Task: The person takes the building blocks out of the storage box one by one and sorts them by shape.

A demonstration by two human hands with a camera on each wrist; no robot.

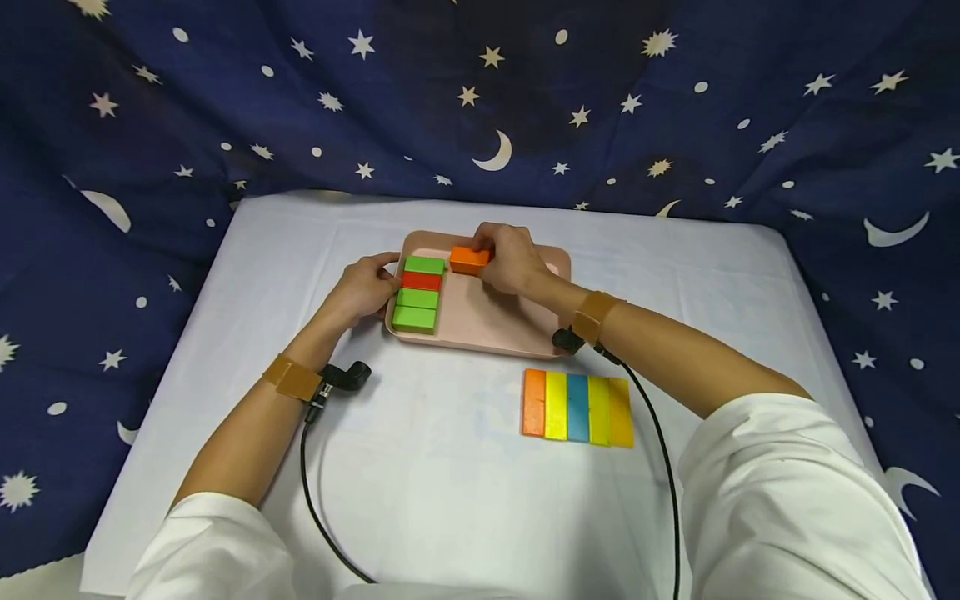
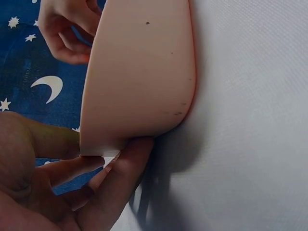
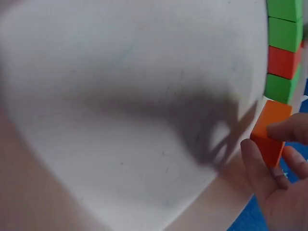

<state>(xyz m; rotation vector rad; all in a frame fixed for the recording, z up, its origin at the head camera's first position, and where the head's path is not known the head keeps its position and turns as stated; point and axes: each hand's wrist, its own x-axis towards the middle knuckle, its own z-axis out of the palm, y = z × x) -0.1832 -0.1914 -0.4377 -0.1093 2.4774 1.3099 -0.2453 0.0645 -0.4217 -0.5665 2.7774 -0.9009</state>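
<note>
Near right, five blocks [image 1: 577, 407] lie on the table [image 1: 442, 467]. Beyond, the left hand [image 1: 362, 290] grips the left end of a tray [image 1: 495, 323] holding four blocks [image 1: 417, 297]; the right hand [image 1: 513, 260] pinches an orange block [image 1: 468, 262] at the tray's far side.

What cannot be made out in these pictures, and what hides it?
Head view: right end of the orange block, covered by the right hand.
Head view: right rim of the tray, partly behind the right forearm.
Left wrist view: tray's inside, hidden by its wall.
Right wrist view: uppermost green block, cut by the top edge.
</note>
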